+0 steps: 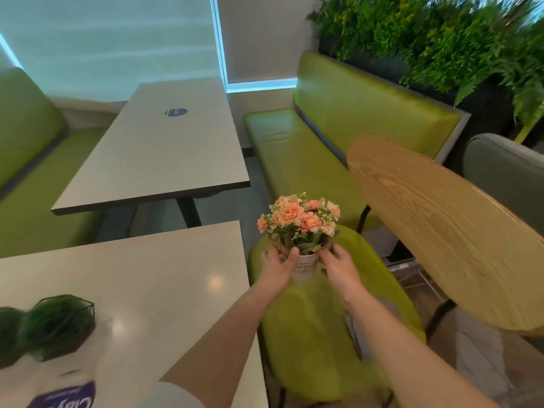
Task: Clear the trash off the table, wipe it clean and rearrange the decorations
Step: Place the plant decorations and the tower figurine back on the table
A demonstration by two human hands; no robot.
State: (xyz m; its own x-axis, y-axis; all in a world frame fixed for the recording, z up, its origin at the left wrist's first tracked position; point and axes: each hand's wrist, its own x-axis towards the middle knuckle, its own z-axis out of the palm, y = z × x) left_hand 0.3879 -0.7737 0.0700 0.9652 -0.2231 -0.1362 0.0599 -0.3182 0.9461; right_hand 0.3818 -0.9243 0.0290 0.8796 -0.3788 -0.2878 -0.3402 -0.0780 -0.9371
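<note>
Peach-pink fake flowers in a little white tin pot (304, 267) are sitting on the green chair seat (323, 319) just off the right edge of the near table (164, 278), not on the table itself. My guess is it's parked there so the tabletop is free for wiping. Both hands are cupped round the pot: left hand (276, 267) has the thumb curled over the front near the rim, right hand (338, 267) wraps the other side with its fingers up by the leaves. So it's a two-handed hold, which makes sense, since the bouquet is top-heavy compared to that small pot. Can't tell whether the pot is resting on the cushion or just lifted off it.

On the table, bottom left, there are two round green topiary balls in black wire frames (56, 325) and a tub with a purple label (63, 400) (wipes, probably, but it's blurry). No trash visible on the tabletop, so I'd say we're at the rearranging part.
</note>
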